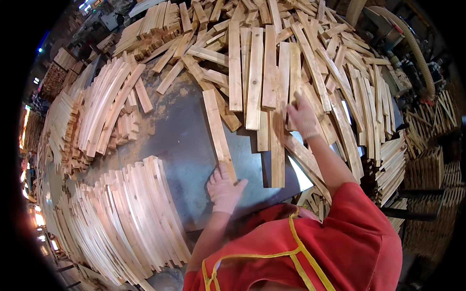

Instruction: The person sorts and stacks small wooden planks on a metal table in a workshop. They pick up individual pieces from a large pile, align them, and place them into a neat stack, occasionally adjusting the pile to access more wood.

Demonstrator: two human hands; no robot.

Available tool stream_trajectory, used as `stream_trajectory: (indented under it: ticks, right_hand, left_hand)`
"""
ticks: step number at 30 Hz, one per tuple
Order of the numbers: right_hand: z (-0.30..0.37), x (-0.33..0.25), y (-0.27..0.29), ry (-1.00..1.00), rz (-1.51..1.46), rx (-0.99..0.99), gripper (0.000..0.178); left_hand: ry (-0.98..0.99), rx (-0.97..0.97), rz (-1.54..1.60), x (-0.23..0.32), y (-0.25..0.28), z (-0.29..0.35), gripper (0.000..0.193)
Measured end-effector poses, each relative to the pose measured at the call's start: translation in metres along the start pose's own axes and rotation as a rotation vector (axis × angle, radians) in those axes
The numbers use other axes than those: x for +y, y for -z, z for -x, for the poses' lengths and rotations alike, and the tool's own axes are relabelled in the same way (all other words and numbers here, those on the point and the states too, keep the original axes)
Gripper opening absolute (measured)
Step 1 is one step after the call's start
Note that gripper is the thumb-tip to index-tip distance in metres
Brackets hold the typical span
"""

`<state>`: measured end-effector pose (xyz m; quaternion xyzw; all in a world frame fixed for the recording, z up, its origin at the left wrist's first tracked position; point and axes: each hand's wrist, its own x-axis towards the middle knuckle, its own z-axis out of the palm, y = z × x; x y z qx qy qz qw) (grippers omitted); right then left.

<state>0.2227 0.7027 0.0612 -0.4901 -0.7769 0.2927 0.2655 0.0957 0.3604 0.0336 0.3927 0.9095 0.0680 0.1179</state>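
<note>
My left hand (225,190), in a pale glove, rests over the near end of a wooden slat (217,128). Its fingers are stretched out on the wood, and the thumb stands apart at the right. That slat lies alone at a slant on the dark metal tabletop (187,165). Farther right, my right hand (303,118), also gloved, has its fingers curled at the edge of another slat (294,65) in the loose heap. Beside it, a long slat (278,162) juts toward me over the tabletop.
A big jumbled heap of slats (255,77) covers the far and right side. Neat rows of slats (131,218) stand at the near left, with a stack (104,106) behind them. Sawdust (170,106) lies on the tabletop. A ribbed hose (415,48) hangs at the far right.
</note>
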Motion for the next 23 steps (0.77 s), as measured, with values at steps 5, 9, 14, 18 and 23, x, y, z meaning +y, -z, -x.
stream_trajectory:
  ticks: [5, 9, 14, 18, 23]
  right_hand:
    - [0.023, -0.002, -0.001, -0.030, -0.005, -0.150, 0.070]
    - [-0.057, -0.030, -0.016, 0.230, 0.193, -0.010, 0.080]
    - [-0.095, -0.068, -0.056, 0.172, 0.414, -0.042, 0.085]
    - [-0.092, -0.059, -0.061, 0.194, 0.258, -0.007, 0.080]
    - [-0.101, -0.041, -0.042, 0.025, 0.109, -0.213, 0.084]
  left_hand:
    - [0.319, -0.028, 0.751, -0.001, 0.002, -0.037, 0.086]
    - [0.289, 0.108, 1.133, 0.016, 0.040, -0.083, 0.082]
    - [0.146, 0.109, 1.012, 0.074, 0.081, -0.234, 0.081]
    - [0.200, -0.202, 1.261, 0.058, 0.035, -0.296, 0.078]
    - [0.227, -0.480, 1.370, 0.065, 0.029, -0.287, 0.066]
